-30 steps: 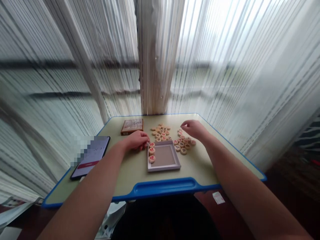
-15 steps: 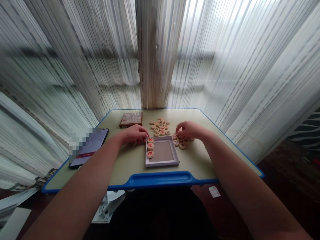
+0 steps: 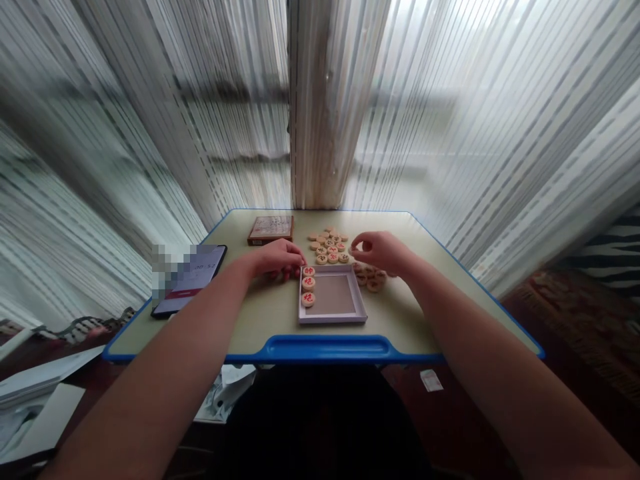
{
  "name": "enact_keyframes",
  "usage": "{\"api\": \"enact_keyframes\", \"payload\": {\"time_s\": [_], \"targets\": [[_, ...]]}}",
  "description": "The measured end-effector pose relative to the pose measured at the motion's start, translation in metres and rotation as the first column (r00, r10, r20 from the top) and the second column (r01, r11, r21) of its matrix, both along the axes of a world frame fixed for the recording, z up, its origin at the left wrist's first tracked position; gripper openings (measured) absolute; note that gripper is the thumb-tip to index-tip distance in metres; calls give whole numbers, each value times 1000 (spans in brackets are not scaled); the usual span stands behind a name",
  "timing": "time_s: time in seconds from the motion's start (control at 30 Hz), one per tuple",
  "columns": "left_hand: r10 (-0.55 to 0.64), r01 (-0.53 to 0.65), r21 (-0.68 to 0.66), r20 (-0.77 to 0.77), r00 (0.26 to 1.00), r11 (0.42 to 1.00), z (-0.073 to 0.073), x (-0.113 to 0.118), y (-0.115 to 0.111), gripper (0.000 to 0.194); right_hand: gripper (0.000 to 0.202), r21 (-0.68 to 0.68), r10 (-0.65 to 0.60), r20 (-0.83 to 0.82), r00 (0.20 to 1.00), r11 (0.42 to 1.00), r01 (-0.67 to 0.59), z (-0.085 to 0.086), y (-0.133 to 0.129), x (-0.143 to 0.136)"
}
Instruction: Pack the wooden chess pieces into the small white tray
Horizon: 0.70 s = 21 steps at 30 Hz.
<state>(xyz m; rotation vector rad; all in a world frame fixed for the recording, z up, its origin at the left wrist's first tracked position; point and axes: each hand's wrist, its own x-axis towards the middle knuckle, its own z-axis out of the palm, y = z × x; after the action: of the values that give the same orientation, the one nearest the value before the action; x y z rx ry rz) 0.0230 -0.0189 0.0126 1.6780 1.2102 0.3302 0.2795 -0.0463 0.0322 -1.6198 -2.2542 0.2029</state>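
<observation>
A shallow pale box tray (image 3: 333, 319) lies on the table, with three round wooden xiangqi pieces (image 3: 308, 284) in a column along its left wall, marked in red. My left hand (image 3: 279, 257) is at the tray's upper left corner, fingers curled and closed; whatever they hold is hidden. Above the tray's upper right corner is my right hand (image 3: 380, 249), thumb and forefinger pinched together; I cannot make out what is between them. Under and beside it lies a cluster of loose pieces (image 3: 373, 285), partly covered. Another group of pieces (image 3: 333, 257) lies behind the tray.
A flat brown-edged box (image 3: 271, 229) lies at the back left. Left of my forearm, a phone (image 3: 193, 283) shows a timer. The table (image 3: 400, 327) has a blue rim with a raised trough (image 3: 327, 347) in front. Curtains (image 3: 320, 107) hang behind it.
The view has shifted, so the table appears farther right and slightly higher. My right hand has moved off the right-hand cluster, uncovering some pieces. My left hand stays by the tray's corner.
</observation>
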Motion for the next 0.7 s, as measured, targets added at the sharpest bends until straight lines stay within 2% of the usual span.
{"api": "enact_keyframes", "payload": {"time_s": [0.07, 0.13, 0.2, 0.27, 0.37, 0.57, 0.7], "targets": [[1, -1, 5, -8, 1000, 1000, 0, 1, 0, 17, 22, 70, 176, -131, 976, 983, -168, 3, -13, -14], [1, -1, 12, -10, 1000, 1000, 0, 1, 0, 15, 20, 135, 346, -213, 914, 937, -323, 3, -28, -30], [-2, 2, 19, -5, 1000, 1000, 0, 1, 0, 14, 18, 184, 502, -198, 842, 863, -471, 0, -40, -45], [-3, 3, 27, -2, 1000, 1000, 0, 1, 0, 14, 16, 212, 593, -149, 791, 800, -561, -6, -49, -56], [4, -4, 37, -6, 1000, 999, 0, 0, -1, 13, 15, 228, 644, -85, 760, 755, -614, -13, -53, -62], [-20, 20, 62, 2, 1000, 998, 0, -1, -2, 11, 16, 222, 663, 35, 748, 724, -653, -14, -52, -63], [-9, 8, 62, 13, 1000, 998, -1, -1, -1, 13, 13, 226, 684, 57, 727, 700, -677, -13, -51, -64]]}}
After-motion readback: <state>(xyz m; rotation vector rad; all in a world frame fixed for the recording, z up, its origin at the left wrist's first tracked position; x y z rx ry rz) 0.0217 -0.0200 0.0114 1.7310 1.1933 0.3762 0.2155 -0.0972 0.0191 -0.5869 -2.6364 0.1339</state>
